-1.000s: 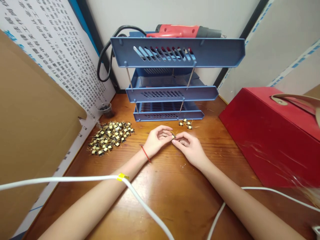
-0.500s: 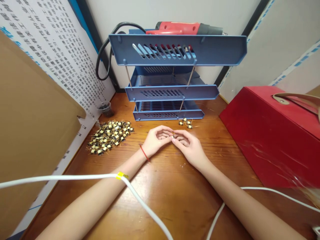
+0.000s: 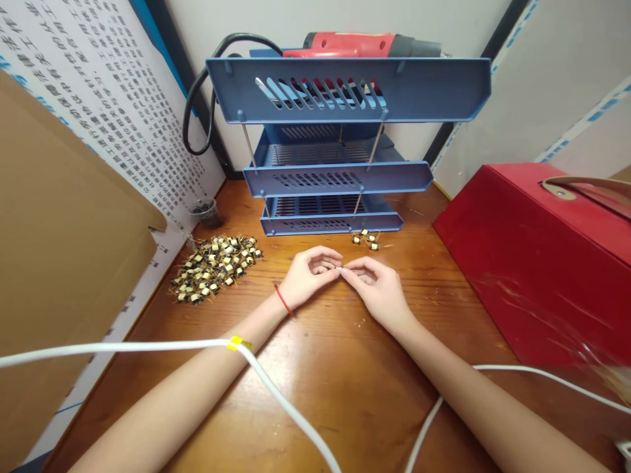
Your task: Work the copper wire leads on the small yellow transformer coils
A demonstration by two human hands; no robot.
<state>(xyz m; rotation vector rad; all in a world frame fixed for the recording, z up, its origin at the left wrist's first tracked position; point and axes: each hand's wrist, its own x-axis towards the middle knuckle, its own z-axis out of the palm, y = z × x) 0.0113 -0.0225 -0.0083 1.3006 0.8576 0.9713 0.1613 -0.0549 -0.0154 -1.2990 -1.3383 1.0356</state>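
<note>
Over the middle of the table, my left hand (image 3: 311, 270) and my right hand (image 3: 375, 284) meet at the fingertips, thumbs and index fingers pinched. Between them shows a bit of a small pale part (image 3: 340, 268); the fingers hide most of it, so its kind cannot be told. Left of my hands lies a pile of small black coils (image 3: 214, 268) with yellow tape and thin copper-coloured wires. Several more such coils (image 3: 365, 239) lie beyond my right hand, by the rack. Tiny white crumbs (image 3: 359, 323) lie on the wood near my right wrist.
A blue three-tier rack (image 3: 330, 225) stands at the back, a red power tool (image 3: 350, 45) on top. At right is a red box (image 3: 532, 263); at left, a small clear cup (image 3: 206, 214) of dark bits. A white cable (image 3: 290, 410) crosses in front of my left forearm.
The view has shifted slightly. My right fingertips have moved a little against the part; both hands otherwise stay in place.
</note>
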